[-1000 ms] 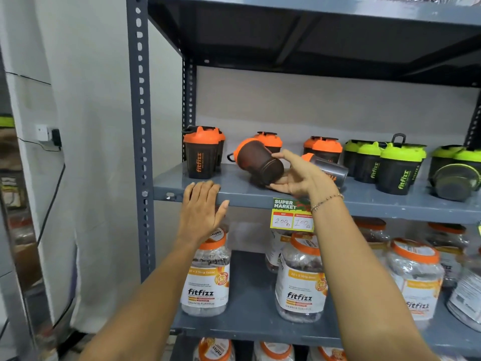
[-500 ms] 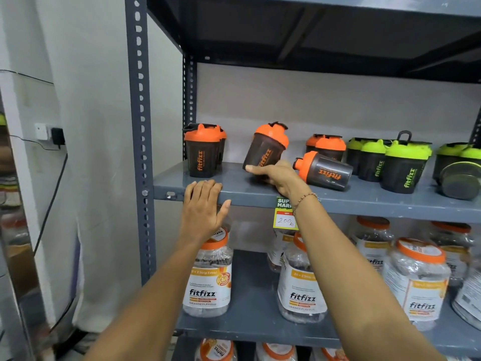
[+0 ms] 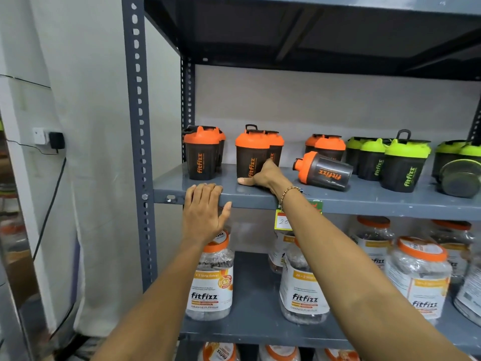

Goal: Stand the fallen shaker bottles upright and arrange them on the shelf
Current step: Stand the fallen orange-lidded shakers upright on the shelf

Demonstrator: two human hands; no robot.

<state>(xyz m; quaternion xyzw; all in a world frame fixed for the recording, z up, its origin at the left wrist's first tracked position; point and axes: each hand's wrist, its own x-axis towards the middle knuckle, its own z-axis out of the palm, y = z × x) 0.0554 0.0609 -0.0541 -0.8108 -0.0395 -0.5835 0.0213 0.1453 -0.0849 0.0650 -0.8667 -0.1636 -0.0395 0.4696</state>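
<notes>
A dark shaker with an orange lid (image 3: 251, 155) stands upright on the grey shelf (image 3: 364, 201). My right hand (image 3: 265, 175) wraps its base, thumb under the front. To its right another orange-lidded shaker (image 3: 324, 171) lies on its side, lid pointing left. Further right a green-lidded shaker (image 3: 459, 178) lies with its bottom facing me. Upright orange shakers (image 3: 201, 153) stand at the left end, and upright green ones (image 3: 403, 165) stand right of centre. My left hand (image 3: 204, 212) rests flat on the shelf's front edge, holding nothing.
The grey upright post (image 3: 138, 126) borders the shelf on the left, and the shelf above is close overhead. Clear tubs with orange lids (image 3: 212, 277) fill the lower shelf. A price tag (image 3: 283, 221) hangs from the shelf edge. A wall socket with a plug (image 3: 49, 139) is at left.
My right hand has tipped the orange-lidded shaker from lying on its side to standing upright, in front of another upright one. My left hand stayed on the shelf edge.
</notes>
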